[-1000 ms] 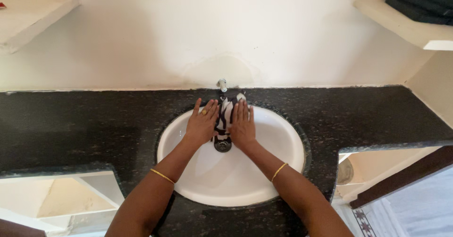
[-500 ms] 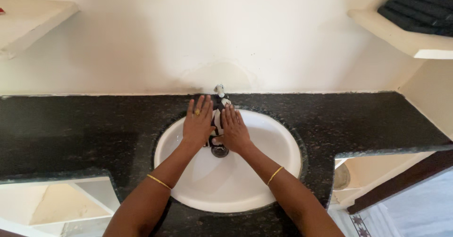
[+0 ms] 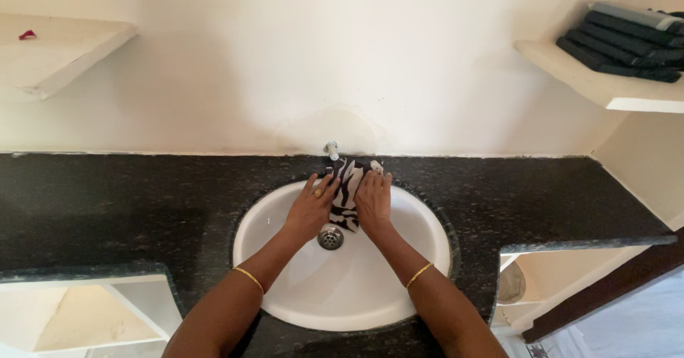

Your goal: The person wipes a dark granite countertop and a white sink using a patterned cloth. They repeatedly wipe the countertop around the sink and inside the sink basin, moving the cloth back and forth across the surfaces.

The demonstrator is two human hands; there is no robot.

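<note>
Both hands slid up, flat-palmed grip pressing striped cloth (image 3: 348, 190) against white sink (image 3: 399, 287)

A plain cream wall (image 3: 342, 52) fills the upper part of the view, with a faint rounded stain above a small metal tap (image 3: 332, 148) just beyond the fingers. Below it runs a dark speckled stone desk (image 3: 114, 201), which holds a white oval basin (image 3: 342, 287) with a metal drain (image 3: 330, 237) just short of the fingers. 2 pale shelves stick out of the wall, well apart from the fingers: the left shelf (image 3: 57, 55) bears a small red scrap (image 3: 27, 35), the right shelf (image 3: 605, 80) a stack of dark folded towels (image 3: 620, 48). Light is soft and even. Under the desk, pale open compartments (image 3: 92, 315) show.
</note>
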